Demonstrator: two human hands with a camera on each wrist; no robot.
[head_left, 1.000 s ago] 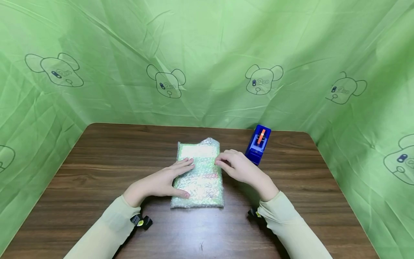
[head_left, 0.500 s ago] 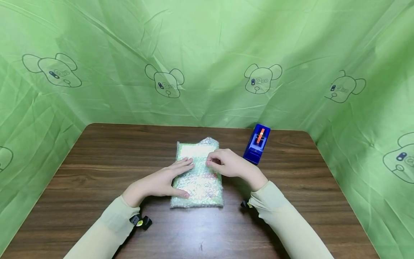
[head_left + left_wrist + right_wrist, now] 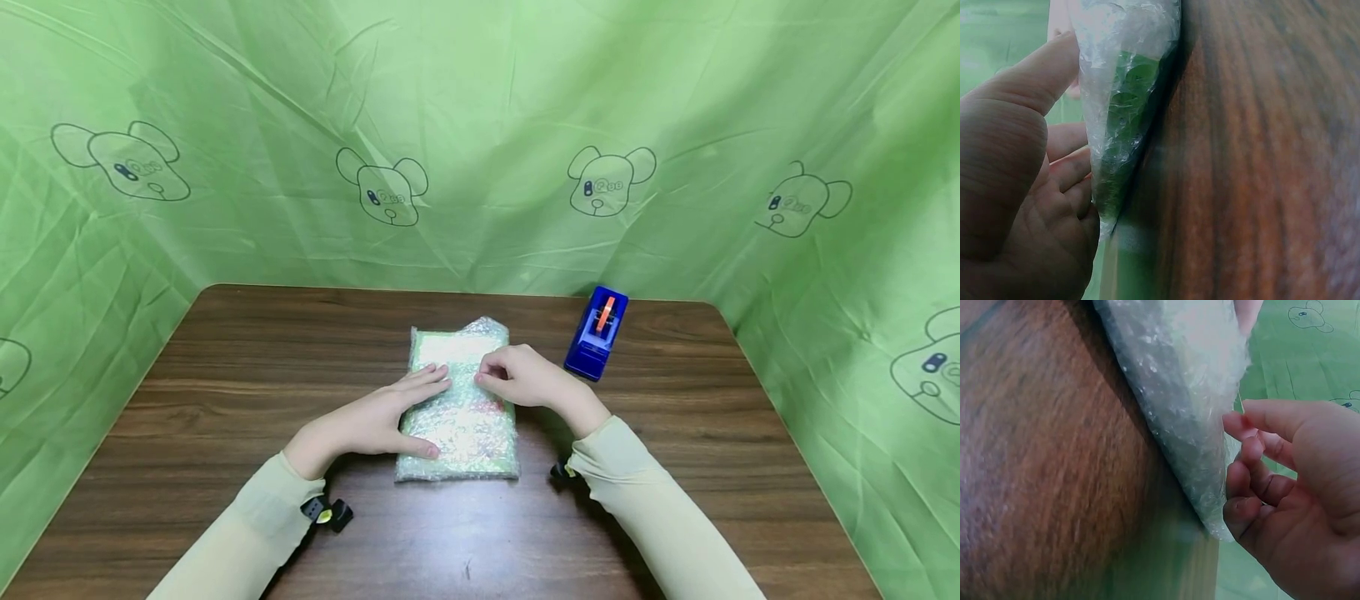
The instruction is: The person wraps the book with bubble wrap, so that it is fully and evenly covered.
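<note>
A flat rectangular package [image 3: 467, 437] in bubble wrap lies at the middle of the table, a green item showing through. My left hand [image 3: 371, 423] rests on its left side, fingers spread and thumb near the lower part. Over its right side, my right hand [image 3: 528, 379] has thumb and forefinger brought together at the wrap. In the right wrist view a thin clear strip, seemingly tape [image 3: 1239, 414], shows at those fingertips; most of it is hidden. The left wrist view shows the package's end [image 3: 1129, 106] beside my left thumb.
A blue tape dispenser [image 3: 588, 354] with an orange core stands behind the right hand on the dark wooden table [image 3: 262, 358]. A green curtain [image 3: 495, 100] with mouse-like drawings hangs around the table's back and sides.
My right hand has moved left from the package's right edge onto its top, then shifted slightly further. The left hand and the package have stayed in place.
</note>
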